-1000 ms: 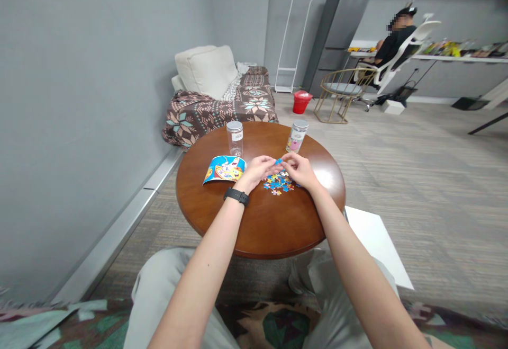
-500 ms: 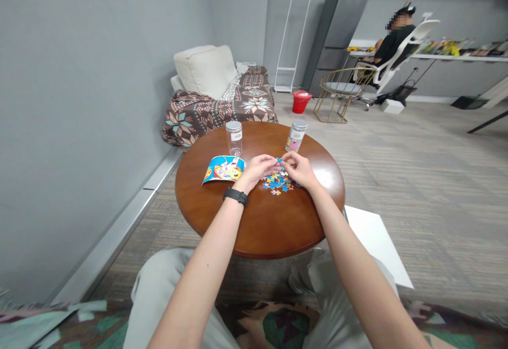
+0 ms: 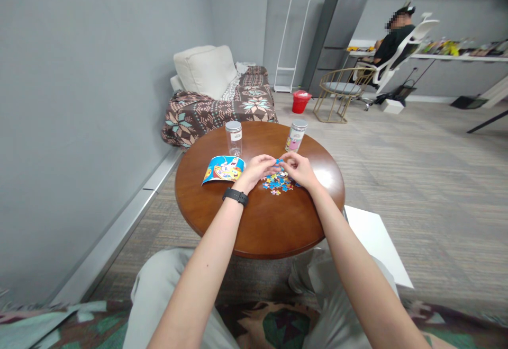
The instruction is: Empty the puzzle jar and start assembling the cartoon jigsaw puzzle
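Note:
Blue puzzle pieces (image 3: 279, 161) are pinched between the fingertips of both hands, just above a pile of loose jigsaw pieces (image 3: 278, 181). My left hand (image 3: 260, 169), with a black watch on its wrist, grips them from the left. From the right, my right hand (image 3: 298, 169) closes thumb and fingers on the same blue bit. How many pieces are held I cannot make out. Left of my left hand lies a curved picture sheet (image 3: 224, 169) with a blue cartoon print. Part of the pile is hidden by my right hand.
On the round brown table (image 3: 273, 227) stand a clear jar (image 3: 235, 140) with a silver lid and a second jar (image 3: 296, 136) with a coloured print. Beyond are a covered sofa (image 3: 238, 106), a red bin (image 3: 300, 102) and a seated person (image 3: 397, 42).
The held blue pieces have tilted slightly between my fingertips. Both hands stay in nearly the same place, and the jars and sheet have not moved.

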Motion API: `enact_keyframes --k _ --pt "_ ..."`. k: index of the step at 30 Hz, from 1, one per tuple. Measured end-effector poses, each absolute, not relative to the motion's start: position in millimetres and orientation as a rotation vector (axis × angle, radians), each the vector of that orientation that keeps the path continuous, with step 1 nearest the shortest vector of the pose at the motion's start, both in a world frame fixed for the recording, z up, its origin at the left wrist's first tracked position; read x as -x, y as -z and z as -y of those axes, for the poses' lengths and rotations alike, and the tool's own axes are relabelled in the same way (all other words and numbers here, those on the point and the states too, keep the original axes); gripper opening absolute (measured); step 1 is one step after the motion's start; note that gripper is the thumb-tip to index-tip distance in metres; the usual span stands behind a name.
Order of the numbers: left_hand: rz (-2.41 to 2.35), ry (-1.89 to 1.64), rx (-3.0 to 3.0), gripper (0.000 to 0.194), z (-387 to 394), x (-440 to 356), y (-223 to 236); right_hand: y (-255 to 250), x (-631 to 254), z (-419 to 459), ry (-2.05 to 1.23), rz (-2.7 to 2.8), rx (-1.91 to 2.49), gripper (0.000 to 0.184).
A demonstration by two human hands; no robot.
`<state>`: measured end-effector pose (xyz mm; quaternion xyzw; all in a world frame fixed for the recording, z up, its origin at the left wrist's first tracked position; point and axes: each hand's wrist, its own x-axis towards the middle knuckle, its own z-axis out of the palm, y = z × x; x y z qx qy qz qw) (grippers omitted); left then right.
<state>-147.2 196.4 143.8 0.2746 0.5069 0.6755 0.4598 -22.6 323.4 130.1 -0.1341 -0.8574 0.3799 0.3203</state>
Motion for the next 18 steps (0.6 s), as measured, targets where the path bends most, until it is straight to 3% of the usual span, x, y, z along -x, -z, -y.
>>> enact_keyframes --k 18 --pt "-1.258 -1.662 -0.699 0.016 -197.4 149.1 -142.4 -131.5 21.9 -322.8 -0.986 2.268 0.355 0.031"
